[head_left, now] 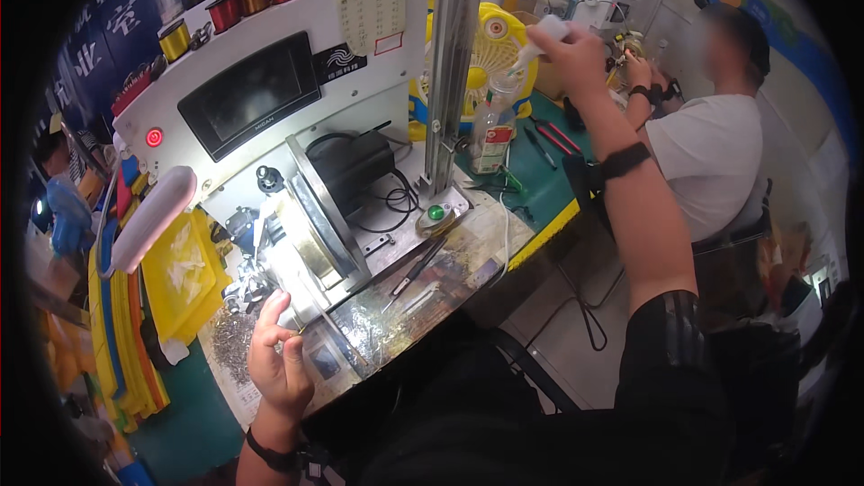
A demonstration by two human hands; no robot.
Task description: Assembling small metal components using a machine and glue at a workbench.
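Note:
My right hand point(576, 56) is raised at the upper right, its fingers closed on a small white plastic piece point(552, 28). A pale, narrow part point(527, 58) reaches down from it. Just below stands a clear bottle point(493, 137) with a red and white label. My left hand point(280, 362) is low in front of the machine point(315, 225), beside its brightly lit metal parts. Its index finger points up, while the thumb and another finger nearly meet at a tiny glint too small to name.
Behind the bottle is a yellow fan point(481, 63). Red-handled pliers point(556, 136) and a dark pen-like tool point(540, 148) lie on the green mat. A slim tool point(414, 272) rests before the machine; yellow trays point(184, 274) hang left. A co-worker point(711, 135) sits at right.

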